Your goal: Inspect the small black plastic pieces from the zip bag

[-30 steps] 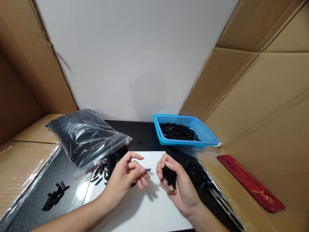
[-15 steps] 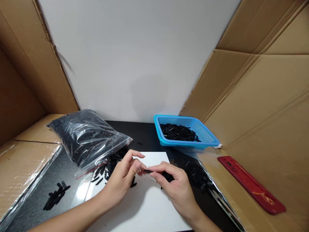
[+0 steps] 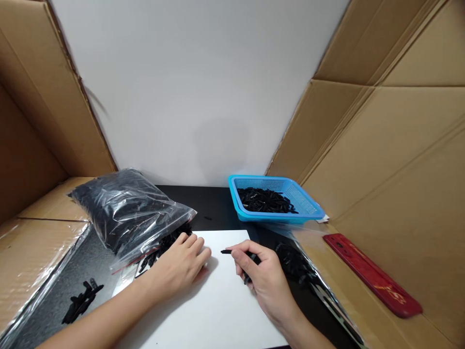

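My right hand (image 3: pixel 267 278) pinches a thin black strip-like piece (image 3: pixel 225 251) between thumb and index finger, its end jutting left over the white sheet (image 3: pixel 221 310). More black pieces (image 3: pixel 256 259) are tucked within the same hand. Palm down, my left hand (image 3: pixel 181 261) rests low on the sheet's left side with fingers curled under. Its fingertips are out of sight, so anything beneath them is hidden. Just behind it lies a heap of loose black pieces (image 3: pixel 176 237), partly covered by the hand and by a clear zip bag (image 3: pixel 131 208) full of black pieces.
A blue basket (image 3: pixel 308 206) with black pieces stands at the back right. Another black pile (image 3: pixel 294 264) lies right of the sheet, and a small cluster (image 3: pixel 83 300) at far left. A red case-like object (image 3: pixel 372 274) lies on the right cardboard. Cardboard walls (image 3: pixel 407 160) flank the table.
My hands were together at the black piece and are now apart. The left has turned palm down and lowered toward the heap; the right keeps the piece. The view has shifted slightly.
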Demonstrator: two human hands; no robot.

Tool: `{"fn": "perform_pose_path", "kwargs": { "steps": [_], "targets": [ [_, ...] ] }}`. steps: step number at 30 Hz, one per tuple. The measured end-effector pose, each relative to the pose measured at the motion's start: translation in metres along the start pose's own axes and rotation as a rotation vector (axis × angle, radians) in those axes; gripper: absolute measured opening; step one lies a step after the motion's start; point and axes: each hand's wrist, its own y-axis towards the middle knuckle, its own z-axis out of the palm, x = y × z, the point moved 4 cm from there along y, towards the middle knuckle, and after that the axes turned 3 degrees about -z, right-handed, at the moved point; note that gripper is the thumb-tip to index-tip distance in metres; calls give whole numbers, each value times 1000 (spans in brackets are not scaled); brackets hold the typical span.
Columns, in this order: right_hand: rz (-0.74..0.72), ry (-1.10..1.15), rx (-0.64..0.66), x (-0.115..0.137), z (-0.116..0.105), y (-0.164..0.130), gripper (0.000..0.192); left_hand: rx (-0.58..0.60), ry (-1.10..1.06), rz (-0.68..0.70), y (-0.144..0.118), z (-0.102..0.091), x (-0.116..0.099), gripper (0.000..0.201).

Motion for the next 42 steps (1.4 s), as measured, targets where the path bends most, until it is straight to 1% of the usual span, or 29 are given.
{"fn": "perform_pose_path", "kwargs": {
  "steps": [3,5,7,8,9,11,12,15,17,19,21,23,27,29,31,33,35,36,37,38,40,42],
  "targets": [
    [60,97,8,-3,4,-2,42,-30,5,14,1,3,-1,27],
    [88,134,12,-2,5,-3,42,-57,4,15,1,3,-1,31],
    [79,100,14,4,2,4,39,-77,27,24,0,3,-2,34],
    [36,28,3,9,-3,12,38,-84,46,31,-1,3,-2,35],
    [-29,-73,-15,16,-10,22,38,-88,69,42,-1,3,-2,36],
    [-278,-410,-119,35,-30,50,41,-81,116,71,-2,4,-3,35],
    [-333,-473,-153,42,-41,67,40,-75,134,84,-2,4,-3,33],
    [-427,-598,-191,56,-73,120,33,-65,142,92,-2,7,-2,29],
    [-447,-686,-155,59,-86,146,27,-75,121,69,-2,5,0,25],
    [-433,-760,-99,57,-94,162,20,-99,83,26,-2,1,2,23],
    [-410,-815,-73,53,-101,168,21,-136,21,-40,-4,-6,6,24],
    [-395,-849,-87,51,-108,168,21,-182,-70,-120,-6,-13,11,26],
    [-401,-861,-210,56,-118,156,20,-275,-327,-258,-9,-18,27,31],
    [-422,-840,-253,58,-112,142,22,-324,-473,-324,-9,-18,35,35],
    [-453,-810,-227,55,-92,120,24,-383,-621,-399,-9,-19,41,33],
    [-479,-780,-111,44,-61,94,35,-443,-777,-480,-8,-22,44,24],
    [-492,-756,61,28,-24,66,28,-475,-957,-565,-7,-25,41,15],
    [-494,-749,149,19,-8,53,20,-471,-1058,-606,-5,-25,38,13],
    [-492,-746,222,10,7,41,11,-455,-1165,-645,-4,-26,33,17],
    [-489,-745,275,1,18,31,11,-436,-1271,-681,-2,-26,28,21],
    [-481,-743,325,-11,32,18,18,-387,-1460,-748,-1,-25,19,26],
    [-477,-732,330,-18,37,14,16,-321,-1613,-814,-1,-23,11,26]
  ]
}}
